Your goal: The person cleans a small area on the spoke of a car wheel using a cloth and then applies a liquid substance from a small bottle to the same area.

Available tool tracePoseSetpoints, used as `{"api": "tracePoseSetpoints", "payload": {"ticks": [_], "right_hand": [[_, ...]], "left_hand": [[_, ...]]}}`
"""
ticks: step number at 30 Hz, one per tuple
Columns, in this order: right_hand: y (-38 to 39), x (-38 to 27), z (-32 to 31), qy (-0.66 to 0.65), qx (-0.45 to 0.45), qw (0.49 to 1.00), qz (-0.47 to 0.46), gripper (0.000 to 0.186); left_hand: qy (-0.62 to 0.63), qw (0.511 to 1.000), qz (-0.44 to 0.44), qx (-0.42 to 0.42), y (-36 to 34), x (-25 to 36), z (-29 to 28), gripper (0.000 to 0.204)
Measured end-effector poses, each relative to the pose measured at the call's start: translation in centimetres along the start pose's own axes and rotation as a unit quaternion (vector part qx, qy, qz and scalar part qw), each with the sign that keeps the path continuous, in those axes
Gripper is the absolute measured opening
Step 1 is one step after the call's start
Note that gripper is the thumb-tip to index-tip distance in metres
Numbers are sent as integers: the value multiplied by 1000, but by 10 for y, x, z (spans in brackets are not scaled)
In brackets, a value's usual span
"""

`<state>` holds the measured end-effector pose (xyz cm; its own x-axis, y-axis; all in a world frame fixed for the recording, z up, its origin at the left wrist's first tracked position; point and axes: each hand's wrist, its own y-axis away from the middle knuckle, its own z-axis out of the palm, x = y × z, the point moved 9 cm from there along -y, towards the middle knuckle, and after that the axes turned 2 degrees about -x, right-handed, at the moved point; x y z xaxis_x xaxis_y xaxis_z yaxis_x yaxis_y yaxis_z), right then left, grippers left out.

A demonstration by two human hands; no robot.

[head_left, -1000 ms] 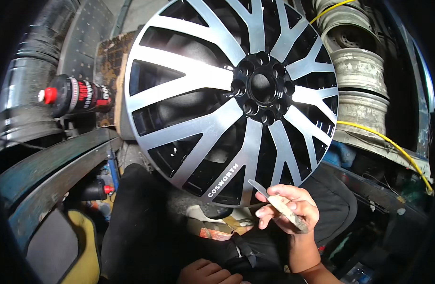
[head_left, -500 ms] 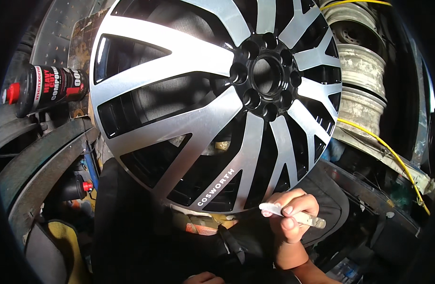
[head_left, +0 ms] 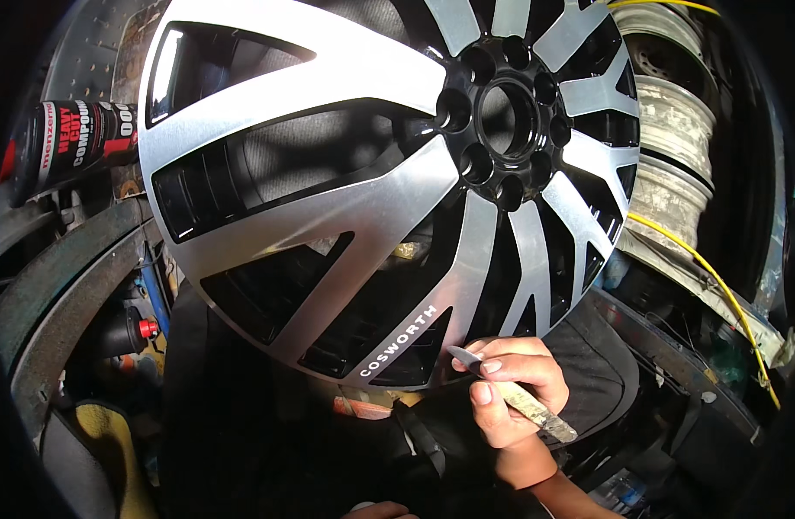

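One of my hands, the right hand, is clamped on a thin flat blade at the lower rim of the alloy wheel leaning over my lap, work there seemingly unfinished; my left hand barely shows, grip untellable.

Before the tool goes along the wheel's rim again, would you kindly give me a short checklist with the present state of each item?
1. Right hand grips the flat tool firmly: ok.
2. Tool tip rests at the lower rim of the alloy wheel: ok.
3. Left hand steadies the wheel: cannot tell, only a sliver shows at the lower edge.
4. Wheel firmly supported underneath: cannot tell, hidden in shadow.
5. Yellow cable away from the working hand: ok.
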<state>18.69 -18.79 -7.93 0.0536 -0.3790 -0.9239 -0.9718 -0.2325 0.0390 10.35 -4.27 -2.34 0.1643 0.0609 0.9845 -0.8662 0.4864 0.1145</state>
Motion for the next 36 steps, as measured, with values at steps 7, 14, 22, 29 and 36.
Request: {"api": "tracePoseSetpoints", "payload": {"ticks": [7, 14, 22, 29, 36], "right_hand": [[6, 9, -5, -98, 44, 994, 32, 29], [3, 5, -1, -79, 47, 996, 9, 25], [5, 9, -1, -31, 60, 998, 17, 29], [1, 6, 4, 8, 57, 998, -8, 28], [1, 3, 6, 65, 53, 996, 10, 27]], "left_hand": [[-15, 1000, -13, -9, 2, -1, 6, 17], [-31, 994, -72, -75, -4, -5, 10, 11], [-22, 993, -60, -101, -4, -4, 12, 12], [-7, 992, -72, -99, -8, -5, 9, 24], [-5, 991, -74, -110, -7, -6, 10, 23]]}}
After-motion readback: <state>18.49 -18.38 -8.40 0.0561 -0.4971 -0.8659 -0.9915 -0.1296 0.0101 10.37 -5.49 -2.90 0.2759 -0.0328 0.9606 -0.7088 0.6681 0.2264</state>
